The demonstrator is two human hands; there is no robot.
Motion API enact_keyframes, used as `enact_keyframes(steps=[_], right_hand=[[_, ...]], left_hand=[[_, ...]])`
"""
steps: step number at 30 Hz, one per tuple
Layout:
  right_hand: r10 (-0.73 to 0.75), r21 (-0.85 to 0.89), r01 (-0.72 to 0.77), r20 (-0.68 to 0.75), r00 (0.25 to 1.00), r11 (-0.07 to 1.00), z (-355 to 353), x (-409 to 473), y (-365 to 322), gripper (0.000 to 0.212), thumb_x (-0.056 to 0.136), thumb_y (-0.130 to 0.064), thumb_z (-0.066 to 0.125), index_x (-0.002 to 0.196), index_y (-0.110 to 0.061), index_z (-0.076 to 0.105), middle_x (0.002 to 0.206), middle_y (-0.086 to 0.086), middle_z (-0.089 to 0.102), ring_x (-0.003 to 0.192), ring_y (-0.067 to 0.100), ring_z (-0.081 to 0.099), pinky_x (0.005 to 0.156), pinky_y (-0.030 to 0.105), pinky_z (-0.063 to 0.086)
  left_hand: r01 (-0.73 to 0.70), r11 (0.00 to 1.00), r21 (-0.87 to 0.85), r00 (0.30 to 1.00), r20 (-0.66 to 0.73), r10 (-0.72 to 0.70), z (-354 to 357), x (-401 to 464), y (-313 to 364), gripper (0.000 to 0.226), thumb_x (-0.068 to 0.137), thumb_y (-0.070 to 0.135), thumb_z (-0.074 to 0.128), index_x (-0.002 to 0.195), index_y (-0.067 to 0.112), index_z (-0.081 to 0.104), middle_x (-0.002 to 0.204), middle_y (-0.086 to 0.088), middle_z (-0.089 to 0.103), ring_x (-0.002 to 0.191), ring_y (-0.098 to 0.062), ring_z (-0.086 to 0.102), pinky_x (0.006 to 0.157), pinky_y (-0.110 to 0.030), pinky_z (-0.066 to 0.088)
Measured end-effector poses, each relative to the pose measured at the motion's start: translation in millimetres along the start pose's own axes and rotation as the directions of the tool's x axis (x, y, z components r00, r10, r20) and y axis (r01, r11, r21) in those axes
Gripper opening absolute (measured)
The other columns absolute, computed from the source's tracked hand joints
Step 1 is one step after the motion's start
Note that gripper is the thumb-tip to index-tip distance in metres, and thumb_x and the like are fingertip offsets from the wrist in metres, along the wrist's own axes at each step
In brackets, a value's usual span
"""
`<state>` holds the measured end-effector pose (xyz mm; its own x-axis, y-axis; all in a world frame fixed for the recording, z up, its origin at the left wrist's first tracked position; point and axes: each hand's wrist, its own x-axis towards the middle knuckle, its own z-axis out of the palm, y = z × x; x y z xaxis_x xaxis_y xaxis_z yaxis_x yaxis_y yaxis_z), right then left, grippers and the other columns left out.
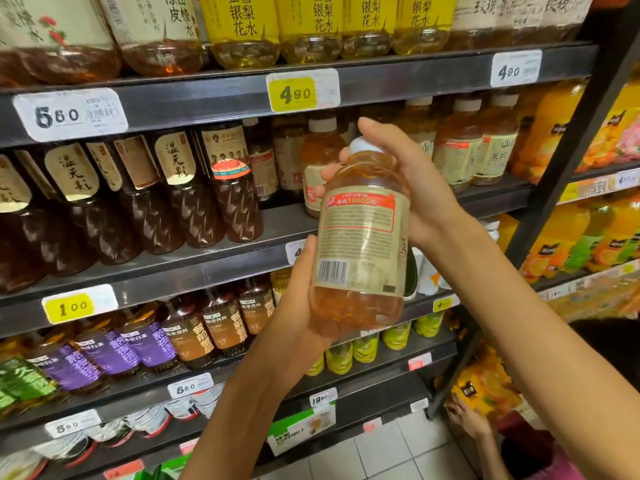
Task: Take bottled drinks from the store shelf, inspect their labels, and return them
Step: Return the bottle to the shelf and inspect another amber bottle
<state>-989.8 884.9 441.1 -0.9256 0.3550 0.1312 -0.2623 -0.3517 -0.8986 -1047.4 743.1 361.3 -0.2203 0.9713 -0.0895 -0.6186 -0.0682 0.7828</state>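
Observation:
I hold an amber drink bottle [360,237] with a white cap and a beige label in front of the shelves. Its back label with a red box and a barcode faces me. My left hand [298,306] cups the bottle's base from the lower left. My right hand [408,188] wraps the neck and shoulder from the right, fingers curled behind the cap. Matching bottles [460,147] stand on the middle shelf [242,258] just behind it, with a gap in the row behind my hands.
Dark tea bottles [145,192] fill the middle shelf's left. Large yellow bottles [308,26] line the top shelf. Purple and brown labelled bottles [145,341] sit below. An orange-drink rack [581,237] stands right. Another person's hand [467,419] reaches low at the bottom right.

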Motion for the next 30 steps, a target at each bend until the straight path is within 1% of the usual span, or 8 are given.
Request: enact_keyframes(steps=[6, 8, 11, 14, 18, 21, 27, 30], right_hand=[[-0.025, -0.112, 0.014, -0.099, 0.995, 0.994, -2, 8, 5, 0.031, 0.095, -0.035, 0.055, 0.073, -0.014, 0.059, 0.062, 0.000, 0.066, 0.060, 0.012, 0.067, 0.060, 0.024, 0.055], [0.017, -0.082, -0.025, -0.094, 0.995, 0.996, -4, 13, 8, 0.031, 0.094, -0.036, 0.055, 0.077, -0.011, 0.057, 0.077, 0.007, 0.064, 0.077, 0.021, 0.065, 0.080, 0.033, 0.057], [0.100, 0.020, -0.100, -0.006, 0.995, 0.995, -5, 16, 13, 0.030, 0.093, -0.034, 0.049, 0.087, -0.007, 0.060, 0.104, 0.021, 0.052, 0.105, 0.034, 0.049, 0.110, 0.045, 0.033], [0.142, 0.076, -0.147, 0.071, 0.987, 0.986, -1, 21, 21, 0.041, 0.088, -0.036, 0.049, 0.074, -0.005, 0.073, 0.099, 0.017, 0.068, 0.096, 0.028, 0.064, 0.099, 0.040, 0.046], [0.079, -0.024, -0.079, 0.003, 0.997, 0.997, 4, 26, 20, 0.024, 0.088, -0.028, 0.056, 0.077, -0.007, 0.065, 0.087, 0.017, 0.069, 0.079, 0.025, 0.066, 0.079, 0.034, 0.055], [0.104, 0.010, -0.104, -0.068, 0.992, 0.995, 5, 29, 22, 0.015, 0.091, -0.025, 0.058, 0.089, -0.010, 0.056, 0.104, 0.023, 0.054, 0.087, 0.027, 0.058, 0.083, 0.035, 0.051], [0.317, 0.096, -0.310, -0.076, 0.945, 0.946, 10, 29, 41, 0.028, 0.092, -0.033, 0.052, 0.106, -0.009, 0.052, 0.109, 0.017, 0.049, 0.107, 0.028, 0.046, 0.112, 0.043, 0.030], [0.305, 0.186, -0.289, -0.060, 0.951, 0.939, 14, 26, 48, 0.019, 0.088, -0.024, 0.053, 0.080, -0.009, 0.063, 0.077, 0.006, 0.061, 0.079, 0.018, 0.060, 0.086, 0.029, 0.051]], left_hand=[[-0.066, 0.998, -0.019, 0.997, -0.047, 0.065, 4, -1, 2, 0.067, 0.064, 0.059, 0.055, 0.115, 0.016, 0.061, 0.113, -0.017, 0.069, 0.095, -0.037, 0.068, 0.079, -0.047, 0.058], [-0.047, 0.996, -0.079, 0.999, -0.032, 0.044, 5, -2, 0, 0.077, 0.062, 0.060, 0.060, 0.119, 0.009, 0.058, 0.106, -0.022, 0.069, 0.083, -0.037, 0.070, 0.069, -0.043, 0.060], [0.052, 0.950, -0.307, 0.994, 0.104, -0.021, 8, -5, 2, 0.090, 0.074, 0.069, 0.058, 0.127, -0.003, 0.048, 0.098, -0.026, 0.066, 0.076, -0.034, 0.068, 0.065, -0.037, 0.060], [0.084, 0.918, -0.388, 0.987, 0.160, -0.022, 5, -4, 0, 0.091, 0.074, 0.070, 0.053, 0.128, -0.004, 0.047, 0.100, -0.026, 0.065, 0.082, -0.035, 0.068, 0.069, -0.038, 0.060], [-0.027, 0.996, -0.084, 0.998, -0.052, 0.023, -10, -4, -2, 0.087, 0.072, 0.068, 0.043, 0.126, 0.001, 0.054, 0.111, -0.028, 0.066, 0.095, -0.036, 0.069, 0.070, -0.039, 0.059], [-0.086, 0.996, 0.012, 0.992, -0.097, 0.087, -17, -10, 2, 0.078, 0.074, 0.065, 0.046, 0.122, 0.005, 0.060, 0.111, -0.028, 0.066, 0.092, -0.034, 0.070, 0.072, -0.038, 0.058], [-0.042, 0.986, -0.161, 0.996, 0.072, 0.054, -7, -19, 6, 0.086, 0.065, 0.065, 0.061, 0.111, -0.008, 0.065, 0.098, -0.026, 0.069, 0.081, -0.034, 0.071, 0.066, -0.035, 0.058], [-0.043, 0.945, -0.323, 0.987, 0.136, 0.091, 2, -25, 13, 0.084, 0.073, 0.058, 0.066, 0.124, -0.007, 0.055, 0.114, -0.026, 0.064, 0.099, -0.036, 0.067, 0.083, -0.039, 0.057]])
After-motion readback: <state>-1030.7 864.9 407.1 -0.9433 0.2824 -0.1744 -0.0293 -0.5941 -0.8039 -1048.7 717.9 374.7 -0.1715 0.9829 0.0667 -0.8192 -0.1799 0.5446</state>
